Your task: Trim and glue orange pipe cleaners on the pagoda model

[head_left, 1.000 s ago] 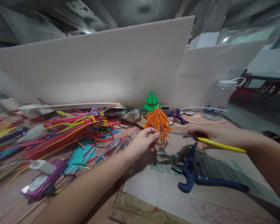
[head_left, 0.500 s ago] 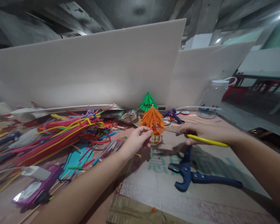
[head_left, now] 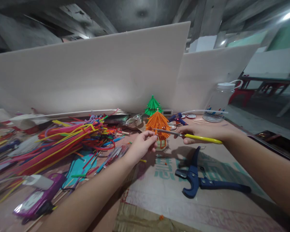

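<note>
An orange tree shape of fuzzy stems point(head_left: 158, 121) stands upright at the middle, in front of a green one point(head_left: 153, 104). At its lower left edge, my left hand point(head_left: 146, 141) is closed in a pinch; what lies between the fingertips is too small to make out. My right hand point(head_left: 192, 133) grips yellow-handled scissors point(head_left: 203, 139). Their metal blades point left across the lower part of the orange tree, close to my left fingertips.
Blue pipe cutters point(head_left: 193, 180) lie on the cardboard in front. Colourful fuzzy stems point(head_left: 70, 141) are piled left, near a purple power strip point(head_left: 36, 199). A clear bottle point(head_left: 217, 103) and glue gun point(head_left: 178, 119) stand behind, before a white board point(head_left: 99, 74).
My right hand has moved left with the scissors, bringing the blades over the orange tree's lower part. My left hand has hardly moved.
</note>
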`<action>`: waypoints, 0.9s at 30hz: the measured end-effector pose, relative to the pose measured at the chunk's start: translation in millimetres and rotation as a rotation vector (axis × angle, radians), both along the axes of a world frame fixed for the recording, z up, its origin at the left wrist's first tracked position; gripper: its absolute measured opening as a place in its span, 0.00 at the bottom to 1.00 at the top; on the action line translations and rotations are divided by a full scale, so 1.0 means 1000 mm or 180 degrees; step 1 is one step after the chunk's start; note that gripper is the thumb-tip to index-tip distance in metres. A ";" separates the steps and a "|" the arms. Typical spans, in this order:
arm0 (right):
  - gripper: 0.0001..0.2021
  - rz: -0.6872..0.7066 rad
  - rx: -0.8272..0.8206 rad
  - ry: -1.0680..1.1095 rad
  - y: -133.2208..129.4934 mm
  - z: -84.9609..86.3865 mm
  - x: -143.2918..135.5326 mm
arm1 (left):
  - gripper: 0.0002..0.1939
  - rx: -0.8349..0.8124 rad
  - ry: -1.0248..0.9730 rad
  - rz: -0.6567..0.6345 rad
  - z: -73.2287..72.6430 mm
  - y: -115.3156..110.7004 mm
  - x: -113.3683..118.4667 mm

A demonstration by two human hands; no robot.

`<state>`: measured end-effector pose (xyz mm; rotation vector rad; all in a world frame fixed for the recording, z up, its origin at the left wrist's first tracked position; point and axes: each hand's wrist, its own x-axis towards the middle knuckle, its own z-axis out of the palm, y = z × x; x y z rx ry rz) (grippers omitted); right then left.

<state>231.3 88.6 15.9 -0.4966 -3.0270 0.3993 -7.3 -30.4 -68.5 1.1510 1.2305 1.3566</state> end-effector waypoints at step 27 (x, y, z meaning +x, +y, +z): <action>0.26 -0.0069 -0.0112 -0.0100 0.002 -0.002 -0.008 | 0.19 0.0043 -0.0010 -0.0033 -0.007 0.007 -0.004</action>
